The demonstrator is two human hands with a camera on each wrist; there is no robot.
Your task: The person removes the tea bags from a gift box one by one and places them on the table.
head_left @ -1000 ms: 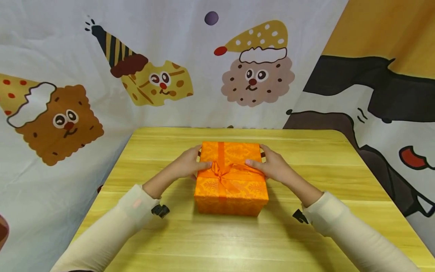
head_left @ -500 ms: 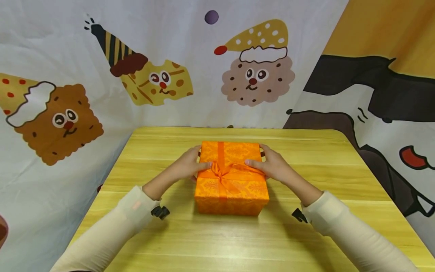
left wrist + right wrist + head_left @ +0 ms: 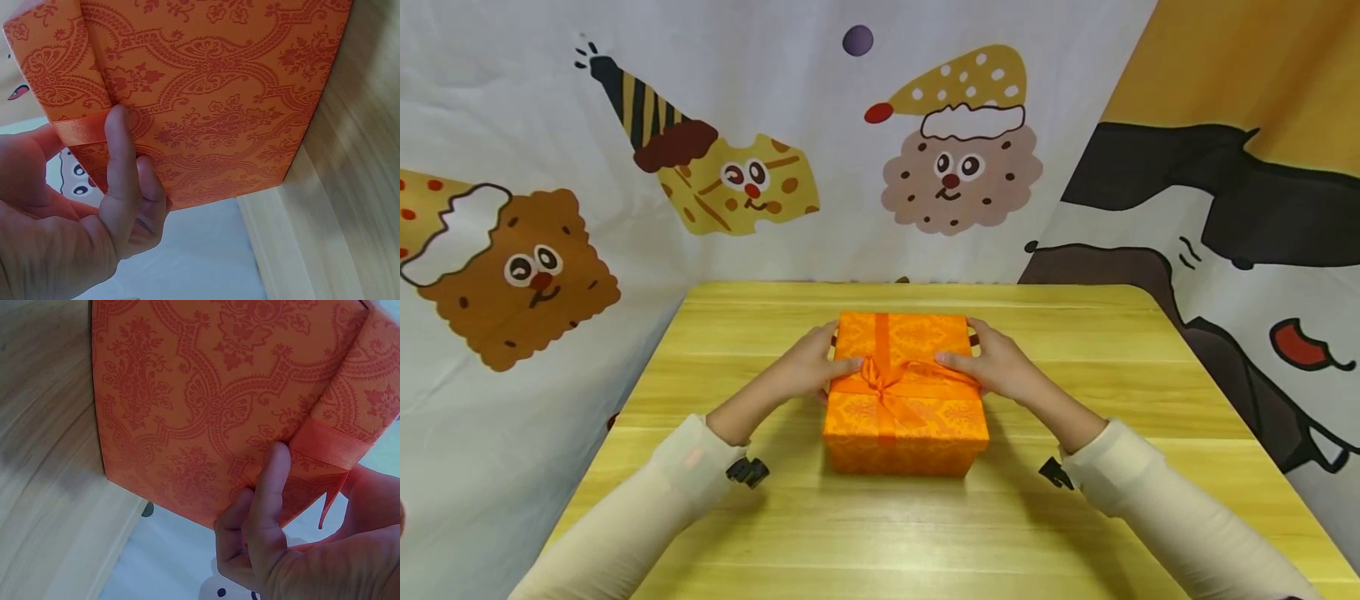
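An orange patterned gift box (image 3: 925, 333) with a lid stands on the wooden table, tied with an orange ribbon bow (image 3: 880, 382). From its left side my left hand (image 3: 808, 367) grips it, thumb over the lid's top edge. My right hand (image 3: 1006, 365) holds the opposite side in the same way. In the left wrist view, the fingers (image 3: 122, 169) lie against the box's side wall, near the ribbon band (image 3: 81, 129). The right wrist view shows fingers (image 3: 270, 494) touching the other side wall below the lid rim. Whatever the box contains is hidden.
The pale wooden table (image 3: 895, 533) extends around the box. Behind it hangs a white cloth (image 3: 850, 242) printed with cartoon biscuits and cheese. Small black clips (image 3: 747, 472) are at both sleeve cuffs.
The head view has shifted slightly, so everything appears a little further left. Both hands keep their grip, and the gift box shows no visible movement on the table.
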